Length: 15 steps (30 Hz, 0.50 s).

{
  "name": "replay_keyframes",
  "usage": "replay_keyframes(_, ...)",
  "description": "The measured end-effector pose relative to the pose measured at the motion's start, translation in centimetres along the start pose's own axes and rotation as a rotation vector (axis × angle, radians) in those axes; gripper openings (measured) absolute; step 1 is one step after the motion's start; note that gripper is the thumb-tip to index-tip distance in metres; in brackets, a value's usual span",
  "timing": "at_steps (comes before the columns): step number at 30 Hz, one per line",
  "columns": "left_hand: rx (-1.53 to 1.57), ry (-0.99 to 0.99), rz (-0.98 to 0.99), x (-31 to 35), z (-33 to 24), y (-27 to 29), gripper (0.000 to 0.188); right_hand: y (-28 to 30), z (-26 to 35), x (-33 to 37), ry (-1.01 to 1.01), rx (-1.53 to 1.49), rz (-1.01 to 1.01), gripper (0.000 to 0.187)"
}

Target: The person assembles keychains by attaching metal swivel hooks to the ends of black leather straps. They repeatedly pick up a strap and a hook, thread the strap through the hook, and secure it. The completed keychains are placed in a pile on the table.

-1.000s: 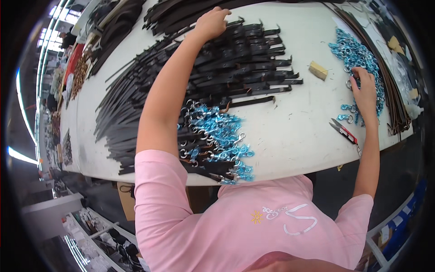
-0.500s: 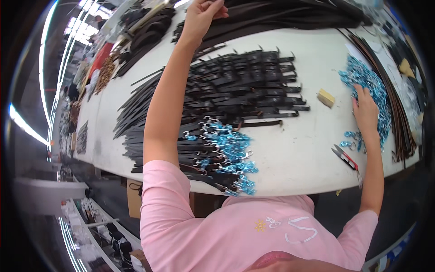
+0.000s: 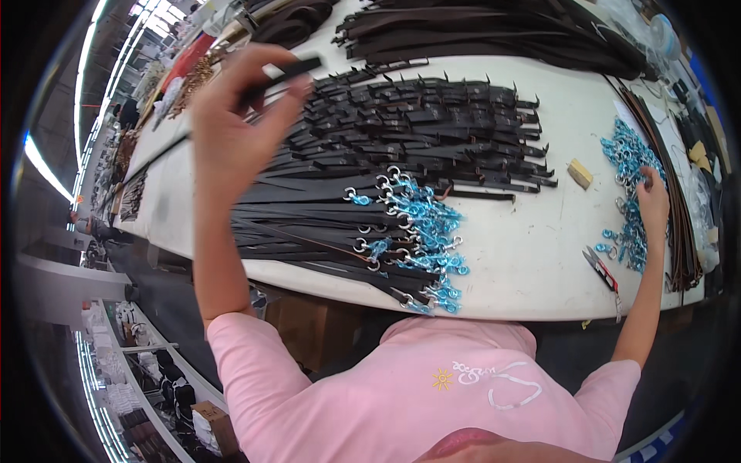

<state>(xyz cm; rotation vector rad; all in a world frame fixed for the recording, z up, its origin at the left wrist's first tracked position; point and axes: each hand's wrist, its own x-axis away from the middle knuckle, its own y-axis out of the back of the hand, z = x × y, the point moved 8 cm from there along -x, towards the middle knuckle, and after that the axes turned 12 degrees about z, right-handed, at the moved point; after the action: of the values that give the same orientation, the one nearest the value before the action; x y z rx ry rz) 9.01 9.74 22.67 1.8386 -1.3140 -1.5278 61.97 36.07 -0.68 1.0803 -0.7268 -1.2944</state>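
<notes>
My left hand [image 3: 235, 135] is raised over the left part of the table, slightly blurred, with a black leather strap [image 3: 303, 68] gripped between thumb and fingers. One end sticks out past the fingertips; the long tail trails down to the left. At the right, my right hand [image 3: 654, 202] has its fingers curled at the edge of a pile of metal hooks in blue wrapping [image 3: 629, 150]; whatever they pinch is hidden. Between my hands lie rows of black straps [image 3: 432, 116]. Nearer me are straps fitted with blue-wrapped hooks [image 3: 421, 224].
On the white table [image 3: 532, 255] lie a yellow block [image 3: 580, 174] and red-handled snips [image 3: 603, 270]. Brown straps [image 3: 679, 239] run along the right edge. Wide dark leather strips [image 3: 494, 35] lie at the back. Shelving [image 3: 147, 363] stands at lower left.
My left hand has come back from the far side toward the left and now holds a black strap. My right hand's fingers have curled at the blue pile. The view has shifted slightly.
</notes>
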Motion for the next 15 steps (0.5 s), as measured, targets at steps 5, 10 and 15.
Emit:
replay_keyframes(5,0.184,0.4,0.259,10.0,5.7,-13.1,0.022,4.9,0.3,-2.4,0.167,-0.654,-0.007,0.032)
replay_keyframes(10,0.272,0.385,0.19,8.8,6.0,-13.1,0.014,6.5,8.0,1.3,0.229,-1.114,0.038,0.034)
replay_keyframes(15,0.276,0.144,0.238,6.9,3.8,-14.0,0.013,-4.8,21.5,5.7,0.206,-1.206,0.505,0.023)
